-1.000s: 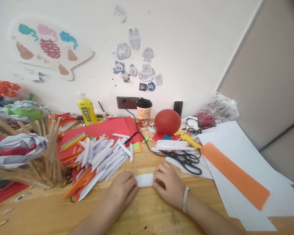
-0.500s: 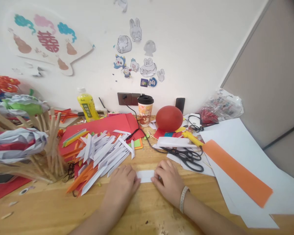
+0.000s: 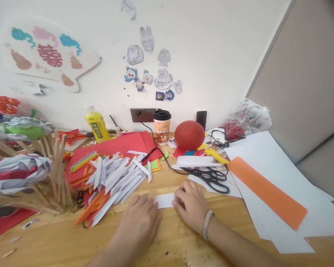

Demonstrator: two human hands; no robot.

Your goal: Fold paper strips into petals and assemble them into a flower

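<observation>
A small white paper strip (image 3: 165, 200) lies flat on the wooden table between my two hands. My left hand (image 3: 143, 218) is closed at the strip's left end, back of the hand up, its thumb hidden beneath. At the right end, my right hand (image 3: 191, 204) has curled fingers and thumb gripping the paper; a silvery bracelet circles that wrist. Both ends of the strip are covered by fingers. Just left of my hands sits a heap of folded white paper strips (image 3: 122, 174), mixed with folded orange strips (image 3: 96, 205).
Black scissors (image 3: 211, 178) and a yellow glue gun (image 3: 215, 156) with a cable lie beyond my right hand. A red balloon (image 3: 189, 135), a lidded cup (image 3: 161, 128) and a yellow bottle (image 3: 97, 124) stand behind. White sheets (image 3: 267, 159) and an orange strip (image 3: 268, 193) are at right.
My left hand has rolled over slightly toward me, and its thumb has gone out of sight. The right hand keeps its grip on the strip. The whole view has shifted a little.
</observation>
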